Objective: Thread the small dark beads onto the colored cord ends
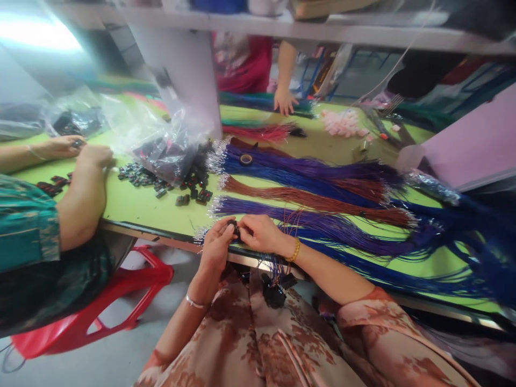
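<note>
Near the table's front edge, my left hand pinches a small black connector housing between thumb and fingers. My right hand is closed right beside it, fingertips at the housing; what they pinch is too small to make out, perhaps a wire end. Bundles of purple wires, brown wires and blue wires lie beyond and to the right of my hands, their silvery tips at the left. Below my right wrist, wired black connectors hang over the table edge at my lap.
Loose black connectors lie left of the wires beside a clear plastic bag. A tape roll rests on the wires. A co-worker's hands work at left; another person's hand is across the table. A red stool stands below left.
</note>
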`<state>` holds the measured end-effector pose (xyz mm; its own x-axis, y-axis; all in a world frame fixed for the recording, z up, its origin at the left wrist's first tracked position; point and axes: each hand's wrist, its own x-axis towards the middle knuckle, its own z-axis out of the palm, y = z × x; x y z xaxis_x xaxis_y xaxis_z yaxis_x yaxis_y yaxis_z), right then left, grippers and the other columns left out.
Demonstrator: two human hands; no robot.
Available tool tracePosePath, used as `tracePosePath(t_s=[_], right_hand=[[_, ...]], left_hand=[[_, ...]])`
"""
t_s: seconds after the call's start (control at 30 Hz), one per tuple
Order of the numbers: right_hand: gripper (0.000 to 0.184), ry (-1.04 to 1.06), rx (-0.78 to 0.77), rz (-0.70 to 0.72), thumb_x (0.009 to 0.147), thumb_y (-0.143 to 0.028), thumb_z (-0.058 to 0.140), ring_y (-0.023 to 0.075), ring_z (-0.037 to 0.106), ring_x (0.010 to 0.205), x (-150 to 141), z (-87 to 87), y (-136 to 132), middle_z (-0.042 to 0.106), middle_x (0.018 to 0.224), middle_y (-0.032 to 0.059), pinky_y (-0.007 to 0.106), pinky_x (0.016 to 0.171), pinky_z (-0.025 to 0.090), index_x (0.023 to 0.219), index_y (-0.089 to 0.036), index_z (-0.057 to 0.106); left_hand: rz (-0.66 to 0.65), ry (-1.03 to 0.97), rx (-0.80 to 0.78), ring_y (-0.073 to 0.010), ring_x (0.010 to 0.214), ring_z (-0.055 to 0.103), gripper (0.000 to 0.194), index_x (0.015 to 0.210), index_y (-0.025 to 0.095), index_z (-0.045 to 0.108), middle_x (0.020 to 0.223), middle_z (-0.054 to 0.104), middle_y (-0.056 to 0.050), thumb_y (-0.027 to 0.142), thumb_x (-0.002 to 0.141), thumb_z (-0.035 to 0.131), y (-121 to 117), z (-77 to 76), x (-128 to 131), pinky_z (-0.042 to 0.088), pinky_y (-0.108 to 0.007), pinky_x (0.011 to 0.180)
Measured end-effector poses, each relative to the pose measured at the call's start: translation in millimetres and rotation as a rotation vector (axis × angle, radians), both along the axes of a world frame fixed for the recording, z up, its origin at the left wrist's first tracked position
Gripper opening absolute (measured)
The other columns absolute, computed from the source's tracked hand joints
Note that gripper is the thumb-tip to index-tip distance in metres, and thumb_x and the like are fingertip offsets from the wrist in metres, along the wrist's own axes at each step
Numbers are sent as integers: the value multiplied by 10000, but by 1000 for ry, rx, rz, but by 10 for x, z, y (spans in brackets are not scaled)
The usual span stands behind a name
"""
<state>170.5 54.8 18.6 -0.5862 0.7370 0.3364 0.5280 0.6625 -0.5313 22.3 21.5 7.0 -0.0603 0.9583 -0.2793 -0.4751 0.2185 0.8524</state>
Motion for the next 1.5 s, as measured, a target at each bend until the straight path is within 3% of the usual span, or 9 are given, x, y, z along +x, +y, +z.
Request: tracePosePath(t_s=[0.17, 0.27, 0.33, 0.47, 0.6, 0.8, 0.93, 1.27, 1.5], right_hand=[[152, -94, 8, -73, 858, -223, 485, 134, 491, 604, -13, 65, -30, 621, 695, 43, 255, 587, 309, 763, -160, 586], [176, -3, -85, -55, 884, -230, 480, 131, 538, 674, 38, 222, 219, 660, 776, 33, 242, 634, 357, 825, -169, 634], [232, 50, -81, -130, 923, -237, 432, 141, 566, 770, 67, 280, 513, 671, 868, 45, 245, 701, 385, 900, -166, 651], [187, -240, -50, -367, 882, -259, 525, 187, 561, 844, 56, 142, 1076, 649, 943, 80, 277, 728, 372, 930, -177, 686], [197, -412, -63, -388, 893, -290, 519, 207, 564, 870, 6, -65, 1264, 637, 982, 89, 289, 710, 362, 949, -190, 679], [227, -495, 19, -371, 931, -237, 434, 232, 579, 896, 39, -13, 1236, 633, 1038, 144, 305, 691, 348, 1002, -143, 629], [235, -488, -24, -383, 907, -182, 423, 221, 581, 762, 64, 88, 1266, 671, 925, 149, 300, 655, 328, 1053, -115, 594], [110, 116, -184, -68, 788, -215, 496, 94, 441, 601, -207, 241, 1087, 582, 691, -12, 215, 586, 322, 746, -149, 572], [109, 257, -369, -71, 763, -244, 534, 70, 401, 522, -10, 148, 594, 520, 589, -45, 190, 516, 312, 725, -148, 571]], left_hand=[[18, 37, 42, -123, 763, 630, 306, 953, 154, 665, 881, 695, -44, 279, 692, 764, 9, -33, 73, 490, -240, 720], [9, -14, 34, -118, 764, 625, 306, 973, 165, 654, 889, 677, -37, 301, 716, 750, 69, -60, 58, 487, -231, 688], [21, -33, 30, -117, 782, 625, 319, 987, 170, 647, 882, 663, -32, 305, 717, 751, 120, -87, 29, 485, -224, 678], [10, -65, 8, -116, 790, 628, 343, 985, 166, 641, 870, 663, -34, 302, 697, 765, 178, -146, -18, 493, -230, 698], [-18, -80, -2, -114, 790, 633, 353, 987, 164, 643, 865, 671, -33, 299, 689, 774, 173, -159, -33, 500, -231, 714], [-27, -86, 1, -109, 776, 634, 351, 980, 158, 647, 869, 684, -38, 302, 688, 779, 160, -153, -42, 501, -225, 712], [-35, -98, 9, -115, 789, 640, 355, 985, 155, 644, 874, 684, -42, 305, 691, 776, 157, -162, -45, 505, -227, 713], [-31, -91, 12, -116, 782, 640, 347, 1000, 160, 635, 869, 683, -39, 298, 709, 763, 143, -182, -44, 503, -230, 707], [-10, -62, 32, -147, 878, 644, 387, 1091, 185, 594, 981, 670, -60, 306, 749, 730, 140, -173, -29, 509, -287, 788]])
